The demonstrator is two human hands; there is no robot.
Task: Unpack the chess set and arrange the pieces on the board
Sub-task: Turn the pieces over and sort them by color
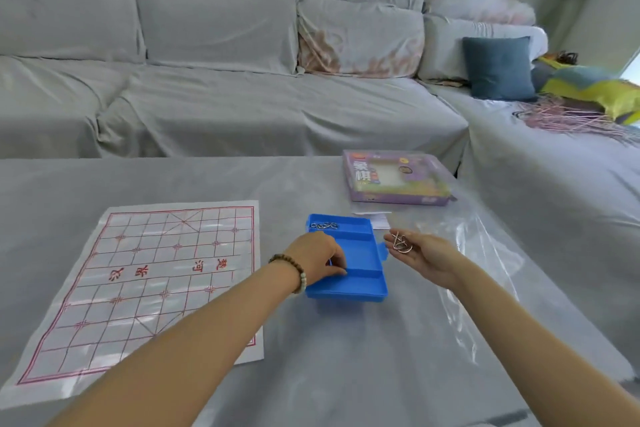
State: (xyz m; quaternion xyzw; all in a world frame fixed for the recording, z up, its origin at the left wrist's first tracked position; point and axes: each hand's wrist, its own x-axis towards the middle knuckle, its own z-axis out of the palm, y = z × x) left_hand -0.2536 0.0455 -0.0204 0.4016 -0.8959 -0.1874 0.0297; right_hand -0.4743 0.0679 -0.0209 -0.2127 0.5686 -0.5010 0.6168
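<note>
Chess board point(145, 288) lies flat on the surface point(346, 357), left of the blue tray point(360, 253), ready for pieces; none show. The left hand point(317, 262) curls over the tray's left wall, likely steadying it. The right hand point(426, 256), palm up, cradles a wire puzzle point(401, 243) in curled fingers beside the tray, probably to set it aside.

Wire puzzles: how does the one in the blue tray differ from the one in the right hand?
The tray puzzle lies flat in the far compartment of the blue tray; the hand puzzle is held up in the right hand. The tray puzzle looks long and low; the hand puzzle rounder, bunched. Both are silvery wire.
</note>
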